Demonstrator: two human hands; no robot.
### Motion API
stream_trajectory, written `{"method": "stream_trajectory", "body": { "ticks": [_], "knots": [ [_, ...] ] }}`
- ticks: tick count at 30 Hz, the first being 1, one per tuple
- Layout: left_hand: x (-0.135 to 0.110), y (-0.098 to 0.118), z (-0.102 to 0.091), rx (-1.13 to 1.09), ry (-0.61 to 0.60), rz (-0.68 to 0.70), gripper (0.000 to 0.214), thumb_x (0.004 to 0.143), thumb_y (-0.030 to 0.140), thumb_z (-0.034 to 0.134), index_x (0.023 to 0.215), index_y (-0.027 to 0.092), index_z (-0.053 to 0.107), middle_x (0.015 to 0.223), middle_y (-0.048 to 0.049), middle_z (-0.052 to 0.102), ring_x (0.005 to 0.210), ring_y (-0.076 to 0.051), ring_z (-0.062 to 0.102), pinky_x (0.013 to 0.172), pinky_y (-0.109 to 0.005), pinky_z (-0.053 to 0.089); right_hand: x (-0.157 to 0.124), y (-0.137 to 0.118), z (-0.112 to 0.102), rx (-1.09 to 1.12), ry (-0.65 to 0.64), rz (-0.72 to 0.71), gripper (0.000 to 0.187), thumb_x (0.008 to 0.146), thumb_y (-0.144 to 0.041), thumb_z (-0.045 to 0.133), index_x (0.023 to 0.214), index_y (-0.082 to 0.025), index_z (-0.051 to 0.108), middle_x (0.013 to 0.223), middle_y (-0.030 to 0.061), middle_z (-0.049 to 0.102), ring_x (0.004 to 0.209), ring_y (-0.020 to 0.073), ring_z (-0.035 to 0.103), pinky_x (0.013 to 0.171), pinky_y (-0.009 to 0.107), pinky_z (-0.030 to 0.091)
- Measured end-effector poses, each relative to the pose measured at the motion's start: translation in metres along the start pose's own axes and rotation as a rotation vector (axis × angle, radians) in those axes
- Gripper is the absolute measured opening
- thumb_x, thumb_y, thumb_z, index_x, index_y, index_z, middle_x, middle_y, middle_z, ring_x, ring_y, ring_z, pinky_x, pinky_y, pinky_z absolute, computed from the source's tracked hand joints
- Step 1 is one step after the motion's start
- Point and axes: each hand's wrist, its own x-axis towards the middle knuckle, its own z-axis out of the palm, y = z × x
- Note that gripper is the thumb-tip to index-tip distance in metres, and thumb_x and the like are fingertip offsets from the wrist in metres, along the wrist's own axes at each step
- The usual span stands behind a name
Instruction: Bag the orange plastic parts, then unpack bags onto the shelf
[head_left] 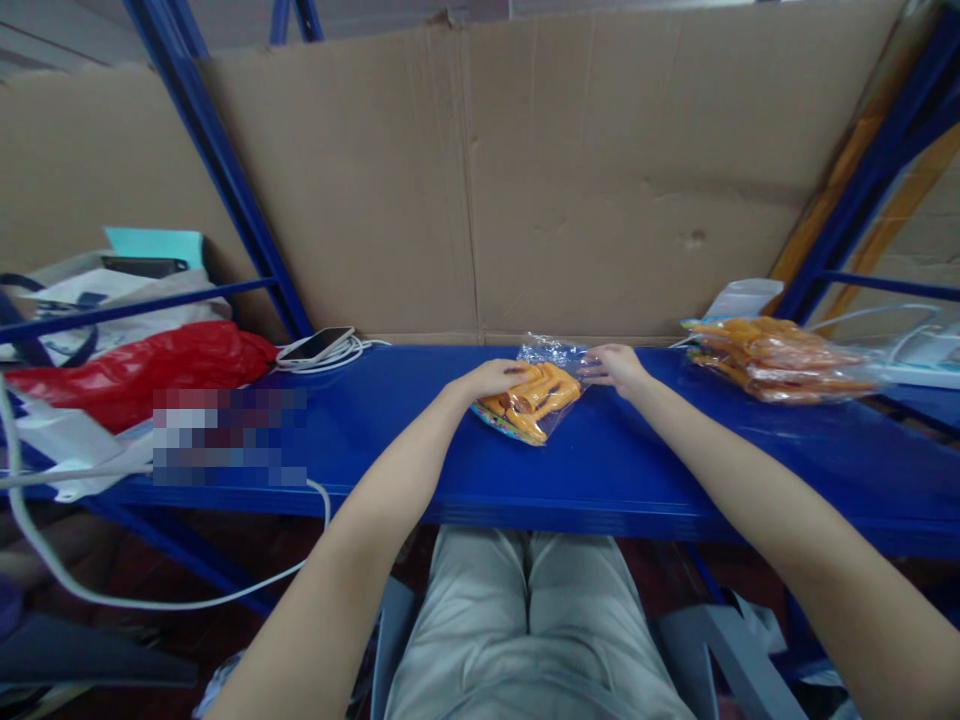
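While the left hand (493, 376) is gripping a clear bag of orange pieces (545, 397) on the blue shelf (585, 482), apparently steadying it, the right hand (618, 369) is pinching its edge, probably for control.

I have room on the shelf (570, 480) below the pack (544, 390) in mid-frame; phone (309, 346) and red bag (165, 368) block me at left, more packs (780, 365) at right, and cardboard (570, 180) bars the upper frame
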Motion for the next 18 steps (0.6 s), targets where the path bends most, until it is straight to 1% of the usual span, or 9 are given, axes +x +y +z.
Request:
{"method": "stream_trajectory", "body": {
  "ticks": [2, 4, 5, 7, 10, 12, 14, 16, 18],
  "knots": [
    [-0.001, -0.001, 0.001, 0.039, -0.011, -0.04, 0.03, 0.088, 0.03, 0.058, 0.113, 0.023, 0.072, 0.121, -0.0018, 0.07, 0.111, -0.02, 0.065, 0.096, -0.026, 0.048, 0.004, -0.002, -0.008, -0.224, 0.138, -0.223, 0.011, 0.076, -0.024, 0.062, 0.084, -0.018, 0.056, 0.094, 0.0127, 0.066, 0.085, 0.0258, 0.068, 0.08, 0.045, 0.056],
    [-0.001, 0.0, 0.003, 0.108, 0.01, -0.093, 0.029, 0.089, 0.032, 0.057, 0.109, 0.022, 0.074, 0.12, -0.0031, 0.071, 0.112, -0.021, 0.065, 0.096, -0.025, 0.048, 0.005, -0.005, -0.014, -0.415, 0.237, -0.486, 0.018, 0.076, -0.027, 0.061, 0.091, -0.017, 0.059, 0.107, 0.0159, 0.064, 0.097, 0.0276, 0.064, 0.088, 0.044, 0.053],
    [-0.001, 0.001, 0.004, 0.143, 0.024, -0.13, 0.029, 0.089, 0.034, 0.056, 0.107, 0.021, 0.075, 0.119, -0.0046, 0.071, 0.112, -0.022, 0.065, 0.095, -0.025, 0.048, 0.004, -0.007, -0.015, -0.48, 0.246, -0.589, 0.02, 0.077, -0.028, 0.06, 0.094, -0.017, 0.06, 0.111, 0.0166, 0.063, 0.098, 0.0273, 0.064, 0.089, 0.042, 0.052],
    [0.001, 0.003, 0.006, 0.204, 0.046, -0.201, 0.032, 0.09, 0.036, 0.052, 0.106, 0.02, 0.075, 0.119, -0.0071, 0.071, 0.112, -0.024, 0.065, 0.093, -0.025, 0.048, -0.002, -0.013, -0.014, -0.584, 0.194, -0.711, 0.02, 0.081, -0.03, 0.057, 0.094, -0.017, 0.063, 0.11, 0.0158, 0.064, 0.093, 0.0251, 0.064, 0.085, 0.038, 0.052],
    [0.002, 0.006, 0.01, 0.263, 0.068, -0.285, 0.038, 0.093, 0.036, 0.044, 0.111, 0.019, 0.073, 0.121, -0.0103, 0.07, 0.115, -0.026, 0.064, 0.092, -0.028, 0.049, -0.02, -0.023, -0.006, -0.792, 0.026, -0.755, 0.021, 0.086, -0.032, 0.052, 0.083, -0.018, 0.066, 0.091, 0.011, 0.068, 0.084, 0.0225, 0.064, 0.078, 0.034, 0.05],
    [0.003, 0.009, 0.012, 0.286, 0.095, -0.34, 0.046, 0.095, 0.038, 0.037, 0.115, 0.016, 0.071, 0.124, -0.0142, 0.068, 0.117, -0.029, 0.063, 0.093, -0.033, 0.049, -0.032, -0.029, 0.001, -0.897, -0.087, -0.762, 0.025, 0.088, -0.034, 0.052, 0.077, -0.018, 0.068, 0.081, 0.0084, 0.069, 0.079, 0.0215, 0.064, 0.073, 0.031, 0.047],
    [0.002, 0.012, 0.015, 0.291, 0.139, -0.383, 0.052, 0.097, 0.041, 0.03, 0.119, 0.013, 0.068, 0.125, -0.0172, 0.066, 0.119, -0.031, 0.061, 0.094, -0.037, 0.048, -0.04, -0.031, 0.006, -0.918, -0.252, -0.774, 0.026, 0.088, -0.037, 0.054, 0.08, -0.018, 0.07, 0.077, 0.0062, 0.069, 0.074, 0.0191, 0.063, 0.069, 0.029, 0.045],
    [0.001, 0.015, 0.016, 0.291, 0.181, -0.413, 0.055, 0.097, 0.041, 0.027, 0.122, 0.012, 0.065, 0.127, -0.0179, 0.065, 0.119, -0.03, 0.061, 0.096, -0.038, 0.047, -0.044, -0.029, 0.01, -0.879, -0.456, -0.774, 0.029, 0.087, -0.044, 0.058, 0.089, -0.018, 0.071, 0.079, 0.0048, 0.07, 0.07, 0.0168, 0.063, 0.067, 0.027, 0.045],
    [-0.001, 0.016, 0.015, 0.302, 0.22, -0.433, 0.055, 0.098, 0.043, 0.027, 0.124, 0.011, 0.063, 0.13, -0.0179, 0.063, 0.12, -0.03, 0.06, 0.097, -0.038, 0.047, -0.044, -0.024, 0.013, -0.806, -0.63, -0.755, 0.039, 0.083, -0.052, 0.062, 0.1, -0.018, 0.071, 0.084, 0.0051, 0.07, 0.07, 0.0164, 0.062, 0.069, 0.029, 0.048]
  ]
}}
